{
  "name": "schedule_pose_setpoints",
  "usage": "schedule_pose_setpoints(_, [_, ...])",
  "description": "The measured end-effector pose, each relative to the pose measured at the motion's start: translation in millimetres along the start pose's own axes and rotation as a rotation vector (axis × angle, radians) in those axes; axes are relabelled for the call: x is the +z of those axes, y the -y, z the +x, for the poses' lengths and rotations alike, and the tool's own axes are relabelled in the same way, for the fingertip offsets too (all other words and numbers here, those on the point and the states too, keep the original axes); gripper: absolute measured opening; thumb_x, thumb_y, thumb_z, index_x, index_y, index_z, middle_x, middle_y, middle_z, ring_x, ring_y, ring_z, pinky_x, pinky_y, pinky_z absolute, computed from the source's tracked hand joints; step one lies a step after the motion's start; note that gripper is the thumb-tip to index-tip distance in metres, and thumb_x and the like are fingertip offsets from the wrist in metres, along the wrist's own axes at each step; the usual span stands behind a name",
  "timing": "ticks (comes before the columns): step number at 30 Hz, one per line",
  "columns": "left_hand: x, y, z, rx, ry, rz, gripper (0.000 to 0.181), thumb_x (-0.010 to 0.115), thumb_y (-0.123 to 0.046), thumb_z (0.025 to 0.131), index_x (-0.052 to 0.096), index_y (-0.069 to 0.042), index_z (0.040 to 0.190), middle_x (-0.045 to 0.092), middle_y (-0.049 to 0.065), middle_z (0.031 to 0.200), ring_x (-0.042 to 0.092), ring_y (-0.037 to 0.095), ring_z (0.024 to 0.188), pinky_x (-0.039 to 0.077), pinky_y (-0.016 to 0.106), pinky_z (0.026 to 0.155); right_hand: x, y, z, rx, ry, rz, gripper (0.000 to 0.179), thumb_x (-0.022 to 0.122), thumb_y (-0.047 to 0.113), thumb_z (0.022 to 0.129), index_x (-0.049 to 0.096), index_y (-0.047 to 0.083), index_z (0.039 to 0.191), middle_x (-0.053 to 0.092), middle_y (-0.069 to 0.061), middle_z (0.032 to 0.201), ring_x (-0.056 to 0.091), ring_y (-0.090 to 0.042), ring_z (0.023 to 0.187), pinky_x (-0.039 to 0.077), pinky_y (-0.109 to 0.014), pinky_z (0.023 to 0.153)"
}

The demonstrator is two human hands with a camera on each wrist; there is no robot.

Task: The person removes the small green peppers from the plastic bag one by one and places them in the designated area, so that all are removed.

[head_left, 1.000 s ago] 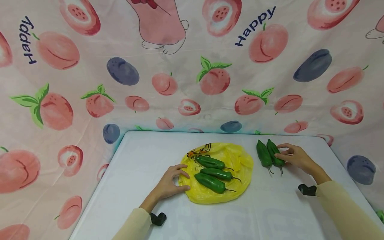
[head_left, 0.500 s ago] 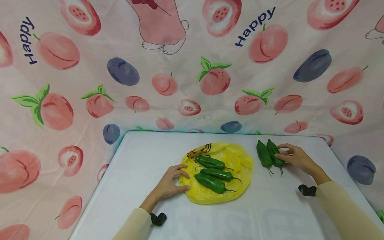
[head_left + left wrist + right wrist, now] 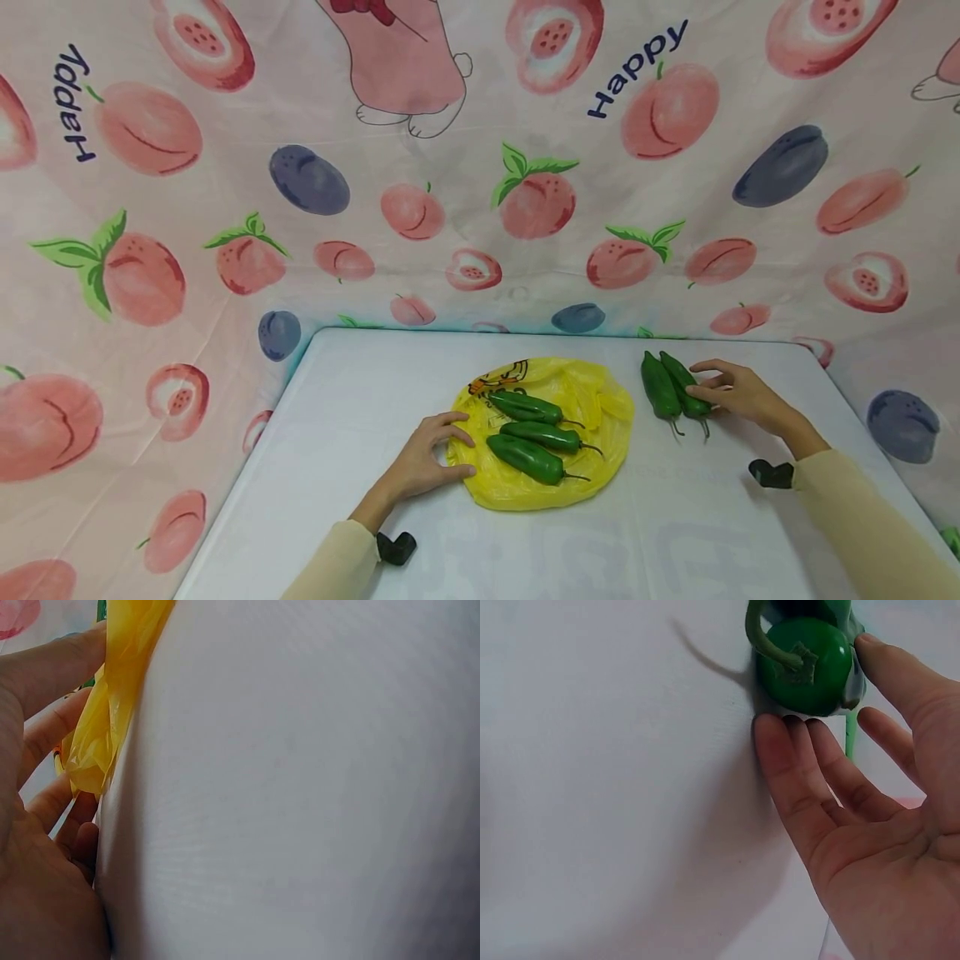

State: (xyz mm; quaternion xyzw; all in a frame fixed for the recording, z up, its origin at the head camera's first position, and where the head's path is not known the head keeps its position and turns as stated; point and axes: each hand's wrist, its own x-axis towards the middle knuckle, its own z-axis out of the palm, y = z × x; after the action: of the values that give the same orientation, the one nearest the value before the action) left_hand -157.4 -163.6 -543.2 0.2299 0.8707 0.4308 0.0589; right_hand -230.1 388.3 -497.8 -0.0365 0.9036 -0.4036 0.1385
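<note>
In the head view, my left hand (image 3: 422, 455) rests at the left edge of a yellow plastic bag (image 3: 600, 479), thumb and fingers spread apart. The left wrist view shows those fingers touching the crinkled bag edge (image 3: 120, 697). On the flattened bag lie three green chili peppers (image 3: 525, 458), stems to the right. Two more green peppers lie side by side to the right of the bag, the left one (image 3: 660, 387) and the right one (image 3: 684, 385). My right hand (image 3: 742, 396) touches the right pepper from its right side, fingers loosely bent. Its stem end (image 3: 806, 667) shows in the right wrist view.
Everything lies on a white table (image 3: 360, 392). A fruit-print cloth (image 3: 465, 183) hangs behind and around it. Dark wrist cameras (image 3: 396, 547) show near both cuffs.
The right pepper's tip has swung slightly left, closer to its neighbour, under my right hand. My left hand, the bag and the peppers on it stay as they were.
</note>
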Motion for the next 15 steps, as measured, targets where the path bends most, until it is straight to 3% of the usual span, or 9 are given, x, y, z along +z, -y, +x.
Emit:
schedule_pose_setpoints(9, [-0.8,-1.1,-0.3,-0.003,0.002,-0.003,0.030,0.086,-0.041,0.082,0.073,-0.029,0.107,0.051,0.000,0.150,0.039,0.030,0.142,0.027,0.062,0.116,-5.2,0.9,-0.4,0.007,0.040,-0.024,0.072,0.072,0.042,0.096,0.044,0.000,0.148,0.057,-0.034,0.129,0.068,-0.030,0.100,0.062,-0.041,0.080])
schedule_pose_setpoints(15, [-0.7,-1.4,-0.9,-0.009,0.002,-0.006,0.030,0.086,-0.041,0.082,0.073,-0.030,0.106,0.051,-0.001,0.150,0.039,0.029,0.142,0.027,0.062,0.116,-9.2,5.6,-5.2,-0.030,0.064,-0.057,0.070,0.072,0.035,0.097,0.042,-0.002,0.148,0.058,-0.036,0.129,0.070,-0.031,0.098,0.062,-0.042,0.078])
